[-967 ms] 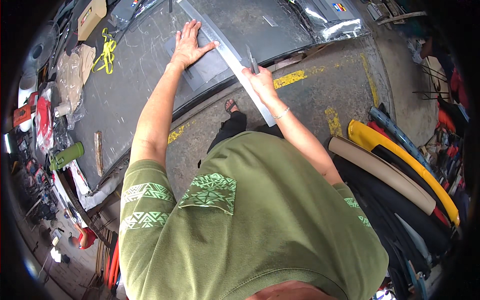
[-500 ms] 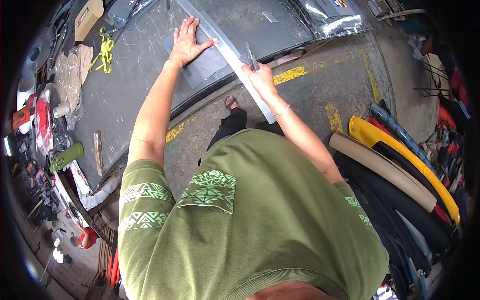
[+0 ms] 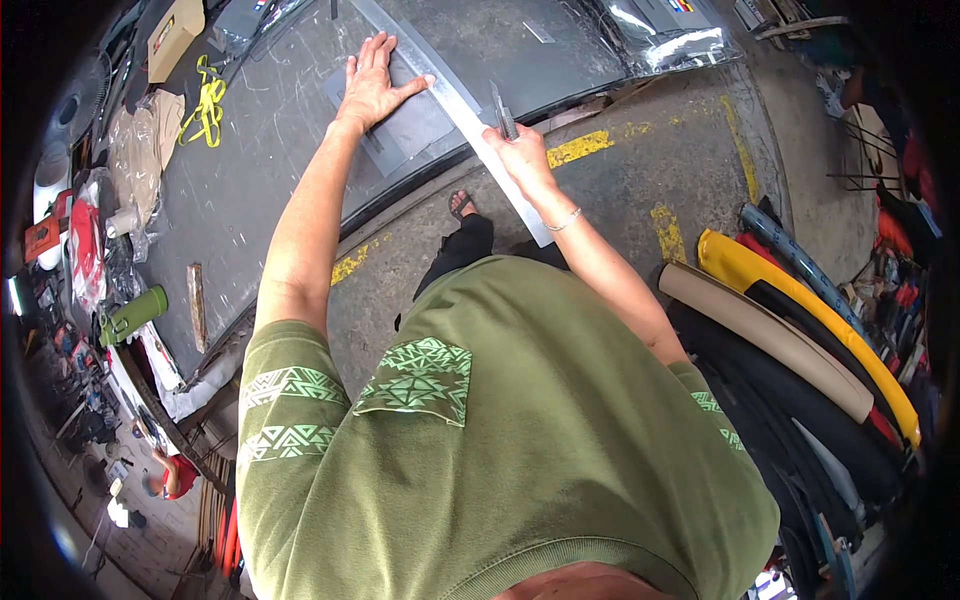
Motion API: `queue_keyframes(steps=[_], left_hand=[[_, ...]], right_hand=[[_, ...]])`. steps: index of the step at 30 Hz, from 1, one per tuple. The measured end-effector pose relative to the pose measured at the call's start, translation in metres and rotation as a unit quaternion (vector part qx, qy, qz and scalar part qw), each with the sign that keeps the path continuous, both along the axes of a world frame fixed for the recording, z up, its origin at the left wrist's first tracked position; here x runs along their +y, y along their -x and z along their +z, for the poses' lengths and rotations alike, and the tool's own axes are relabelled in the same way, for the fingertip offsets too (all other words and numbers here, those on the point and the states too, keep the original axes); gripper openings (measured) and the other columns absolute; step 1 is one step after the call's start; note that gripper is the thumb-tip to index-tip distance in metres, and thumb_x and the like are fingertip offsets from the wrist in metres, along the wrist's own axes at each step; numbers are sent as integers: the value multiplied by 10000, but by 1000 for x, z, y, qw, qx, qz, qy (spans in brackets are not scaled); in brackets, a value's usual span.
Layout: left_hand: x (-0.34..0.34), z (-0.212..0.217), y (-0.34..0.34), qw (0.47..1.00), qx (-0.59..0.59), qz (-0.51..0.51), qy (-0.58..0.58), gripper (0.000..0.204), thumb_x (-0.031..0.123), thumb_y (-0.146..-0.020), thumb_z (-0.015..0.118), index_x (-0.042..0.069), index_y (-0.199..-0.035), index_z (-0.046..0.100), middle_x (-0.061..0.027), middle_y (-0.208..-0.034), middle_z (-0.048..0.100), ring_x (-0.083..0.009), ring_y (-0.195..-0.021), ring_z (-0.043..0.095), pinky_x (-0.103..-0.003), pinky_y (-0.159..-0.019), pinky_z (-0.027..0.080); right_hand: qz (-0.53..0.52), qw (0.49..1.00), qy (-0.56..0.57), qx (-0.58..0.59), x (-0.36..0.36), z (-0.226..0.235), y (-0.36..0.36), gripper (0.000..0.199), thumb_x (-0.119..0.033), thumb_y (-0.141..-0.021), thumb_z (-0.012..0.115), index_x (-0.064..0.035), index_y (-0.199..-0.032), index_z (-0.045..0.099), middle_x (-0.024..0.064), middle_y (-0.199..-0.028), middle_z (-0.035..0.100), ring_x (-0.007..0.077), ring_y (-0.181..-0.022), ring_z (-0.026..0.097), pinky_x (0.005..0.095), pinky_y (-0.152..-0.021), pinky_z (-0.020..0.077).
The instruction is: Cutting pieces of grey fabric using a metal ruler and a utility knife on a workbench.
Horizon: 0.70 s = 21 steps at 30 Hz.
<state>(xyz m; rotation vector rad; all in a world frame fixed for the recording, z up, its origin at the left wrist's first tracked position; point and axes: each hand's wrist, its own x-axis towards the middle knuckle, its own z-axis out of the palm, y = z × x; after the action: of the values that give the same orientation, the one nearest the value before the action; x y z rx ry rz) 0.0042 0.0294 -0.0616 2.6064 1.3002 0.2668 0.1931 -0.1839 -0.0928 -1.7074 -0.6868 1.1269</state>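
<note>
My left hand [image 3: 375, 90] lies flat with fingers spread on a grey sheet [image 3: 412, 132] near the table's edge. Its thumb rests on a long metal ruler [image 3: 462, 112], which slants across the sheet and juts past the edge toward me. In my right hand [image 3: 524, 160] is a utility knife [image 3: 504, 118], gripped with its tip pointing away from me. That hand is at the ruler's right side, by the table's edge. Whether the blade touches anything, I cannot tell.
The dark worktable [image 3: 270, 130] carries a yellow strap [image 3: 207, 103], a wooden stick [image 3: 197, 305] and a green roll [image 3: 135, 315] at left. Plastic-wrapped material [image 3: 672, 45] lies far right. Rolled sheets, including a beige roll [image 3: 765, 340], stand right of me. A person in red [image 3: 180, 476] is at lower left.
</note>
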Motion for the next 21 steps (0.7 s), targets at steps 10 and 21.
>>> queue_keyframes(steps=[10, 21], left_hand=[[0, -2, 1, 1000, 4, -2, -4, 1123, 768, -784, 691, 67, -1589, 344, -144, -1688, 260, -308, -1589, 156, -536, -1281, 88], [0, -3, 1, 1000, 6, -5, -13, 1122, 770, -786, 688, 64, -1588, 347, -148, -1686, 266, -312, -1587, 161, -536, -1281, 94]], right_hand=[[-2, 1000, 1, -20, 0, -6, 0, 340, -341, -844, 796, -8, -888, 741, 79, -731, 720, 151, -686, 665, 349, -683, 541], [2, 1000, 11, -27, 1, -8, -1, 356, -357, -835, 798, -10, -894, 747, 97, -753, 728, 174, -709, 684, 363, -703, 548]])
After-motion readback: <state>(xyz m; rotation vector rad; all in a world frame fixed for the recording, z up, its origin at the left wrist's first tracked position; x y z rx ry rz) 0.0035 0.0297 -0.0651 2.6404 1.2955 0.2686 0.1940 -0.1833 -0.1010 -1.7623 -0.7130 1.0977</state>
